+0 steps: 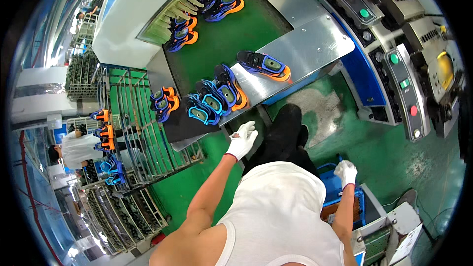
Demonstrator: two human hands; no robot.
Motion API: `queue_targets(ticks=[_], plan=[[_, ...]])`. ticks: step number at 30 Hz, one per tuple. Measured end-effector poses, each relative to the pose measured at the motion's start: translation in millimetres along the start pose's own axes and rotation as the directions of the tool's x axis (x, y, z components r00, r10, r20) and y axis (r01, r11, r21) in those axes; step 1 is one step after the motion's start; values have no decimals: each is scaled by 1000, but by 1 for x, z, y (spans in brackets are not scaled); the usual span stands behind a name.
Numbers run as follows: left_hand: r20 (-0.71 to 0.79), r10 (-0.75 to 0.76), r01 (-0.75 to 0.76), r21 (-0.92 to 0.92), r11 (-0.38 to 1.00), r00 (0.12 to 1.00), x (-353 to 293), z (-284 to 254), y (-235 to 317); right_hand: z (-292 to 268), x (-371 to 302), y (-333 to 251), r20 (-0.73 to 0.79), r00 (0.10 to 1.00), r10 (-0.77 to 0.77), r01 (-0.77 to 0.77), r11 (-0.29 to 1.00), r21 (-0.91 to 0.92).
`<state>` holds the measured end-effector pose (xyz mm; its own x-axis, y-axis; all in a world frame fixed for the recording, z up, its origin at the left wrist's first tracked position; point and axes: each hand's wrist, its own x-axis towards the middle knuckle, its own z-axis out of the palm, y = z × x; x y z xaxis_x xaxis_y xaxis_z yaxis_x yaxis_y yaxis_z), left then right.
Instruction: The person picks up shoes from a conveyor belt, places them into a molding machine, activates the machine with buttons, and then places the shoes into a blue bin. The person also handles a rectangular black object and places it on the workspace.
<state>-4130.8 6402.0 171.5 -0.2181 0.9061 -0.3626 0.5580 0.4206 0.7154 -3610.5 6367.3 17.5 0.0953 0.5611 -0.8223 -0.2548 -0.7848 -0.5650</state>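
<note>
My left hand, in a white glove with a dark stain, hangs just off the near edge of the metal table. Its fingers are loosely bent and slightly apart, with nothing visible in them. In the same kind of glove, my right hand is closed beside a blue basket; a small blue tip pokes out past its fingers, the rest hidden. A black, blue and orange shoe lies alone on the metal top. To its left stand another such shoe and light-blue-rimmed shoes.
More shoes sit on the green belt by a fringed machine opening. A metal rack holding shoes stands left, with a person beyond it. At right is a machine with button panels.
</note>
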Motion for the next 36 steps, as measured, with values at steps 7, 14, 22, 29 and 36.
queue_targets(ticks=[7,14,22,29,36], plan=[[-470,11,-9,6,1000,883,18,-38,-23,38,-24,-60,-152,985,78,-119,953,-277],[-910,-230,467,-46,883,345,57,-128,-86,190,30,-208,51,975,-215,199,758,-622],[-837,-489,485,-329,810,248,129,-133,-116,443,65,-306,712,671,-207,736,61,-675],[-909,-330,353,-230,907,254,126,-131,-146,538,91,-245,853,471,-224,828,-221,-516],[-860,-414,412,-274,869,300,104,-131,-138,545,90,-258,869,474,-142,825,-274,-494]])
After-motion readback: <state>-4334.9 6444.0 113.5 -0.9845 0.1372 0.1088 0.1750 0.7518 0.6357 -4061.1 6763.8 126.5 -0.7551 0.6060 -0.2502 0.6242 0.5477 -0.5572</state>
